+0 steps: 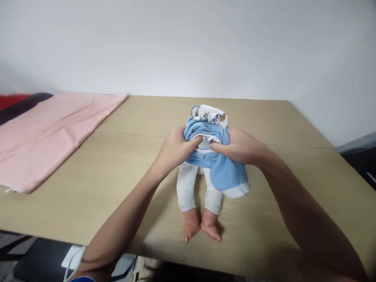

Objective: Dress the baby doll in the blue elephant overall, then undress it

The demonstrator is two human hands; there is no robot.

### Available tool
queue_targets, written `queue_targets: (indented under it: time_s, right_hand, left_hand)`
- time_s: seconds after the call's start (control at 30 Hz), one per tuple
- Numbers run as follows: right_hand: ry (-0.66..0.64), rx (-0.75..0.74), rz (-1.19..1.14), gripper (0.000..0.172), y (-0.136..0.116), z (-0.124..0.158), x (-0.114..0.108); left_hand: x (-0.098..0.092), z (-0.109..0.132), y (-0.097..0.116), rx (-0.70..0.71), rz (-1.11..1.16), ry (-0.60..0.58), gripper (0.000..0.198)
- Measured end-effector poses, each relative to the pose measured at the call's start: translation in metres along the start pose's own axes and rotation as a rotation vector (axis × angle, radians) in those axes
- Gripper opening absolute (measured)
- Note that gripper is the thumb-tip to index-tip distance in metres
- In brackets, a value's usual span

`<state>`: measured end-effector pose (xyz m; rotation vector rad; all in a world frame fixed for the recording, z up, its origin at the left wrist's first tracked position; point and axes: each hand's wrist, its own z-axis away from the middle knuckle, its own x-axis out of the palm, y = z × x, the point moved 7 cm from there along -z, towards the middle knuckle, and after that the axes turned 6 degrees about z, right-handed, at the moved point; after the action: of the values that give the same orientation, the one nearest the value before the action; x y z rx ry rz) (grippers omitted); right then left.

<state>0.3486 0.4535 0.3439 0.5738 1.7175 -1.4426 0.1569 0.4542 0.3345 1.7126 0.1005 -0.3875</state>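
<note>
A baby doll lies on the table with its bare feet (191,225) towards me and white trousers (187,188) on its legs. Bunched over its upper body is a blue and white baby garment (207,127) with a cartoon face on it. My left hand (178,147) grips the gathered cloth from the left, thumb inside the opening. From the right, my right hand (239,147) holds the other side, its thumb also at the opening. A blue flap with a white end (230,176) hangs over the doll's right-side leg in view. The doll's head and arms are hidden by the cloth.
A pink cloth (58,137) lies flat on the left of the wooden table (141,121). Behind it are a dark rounded thing and something red. A white wall (188,47) rises past the far edge. Dark objects stand below the near-left edge and beyond the right edge.
</note>
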Motion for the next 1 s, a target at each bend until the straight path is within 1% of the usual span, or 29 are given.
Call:
queue_targets:
  time_s: [0.03, 0.07, 0.13, 0.2, 0.27, 0.37, 0.43, 0.5, 0.57, 0.67, 0.77, 0.87, 1.0]
  right_hand:
    - [-0.056, -0.011, -0.018, 0.026, 0.0, 0.001, 0.005]
    - [-0.084, -0.025, -0.039, 0.03, 0.0, 0.002, 0.009]
    - [-0.067, -0.064, -0.063, 0.039, -0.002, 0.007, 0.014]
    - [-0.015, -0.105, -0.052, 0.042, -0.008, 0.016, 0.017]
    - [0.015, -0.124, -0.036, 0.039, -0.014, 0.027, 0.021]
    - [-0.026, -0.091, -0.02, 0.026, -0.021, 0.045, 0.03]
    - [-0.08, -0.057, -0.005, 0.02, -0.025, 0.057, 0.036]
    - [-0.13, -0.045, 0.018, 0.014, -0.031, 0.069, 0.043]
    - [-0.181, -0.058, 0.04, 0.008, -0.039, 0.081, 0.052]
    - [-0.236, -0.072, 0.058, 0.009, -0.047, 0.097, 0.067]
    - [-0.285, -0.07, 0.101, 0.008, -0.046, 0.109, 0.083]
    - [-0.304, -0.1, 0.208, 0.011, -0.041, 0.118, 0.099]
    - [-0.308, -0.065, 0.395, 0.02, -0.033, 0.127, 0.116]
  left_hand:
    - [-0.002, 0.007, -0.004, -0.01, 0.005, 0.003, 0.015]
    - [-0.003, 0.013, -0.008, -0.021, 0.013, 0.005, 0.014]
    - [-0.003, 0.027, -0.018, -0.047, 0.044, 0.007, 0.013]
    - [-0.001, 0.04, -0.028, -0.067, 0.094, 0.003, 0.014]
    - [0.002, 0.054, -0.035, -0.057, 0.127, 0.008, 0.025]
    - [0.005, 0.077, -0.04, -0.013, 0.115, 0.026, 0.044]
    - [0.008, 0.093, -0.04, 0.014, 0.115, 0.024, 0.047]
    - [0.01, 0.112, -0.041, 0.018, 0.121, 0.006, 0.042]
    - [0.013, 0.131, -0.046, -0.029, 0.12, -0.015, 0.038]
    - [0.018, 0.158, -0.058, -0.154, 0.149, -0.044, 0.038]
    - [0.023, 0.179, -0.068, -0.253, 0.144, -0.071, 0.034]
    - [0.025, 0.19, -0.075, -0.307, 0.069, -0.094, 0.029]
    - [0.026, 0.197, -0.078, -0.357, 0.007, -0.132, 0.033]
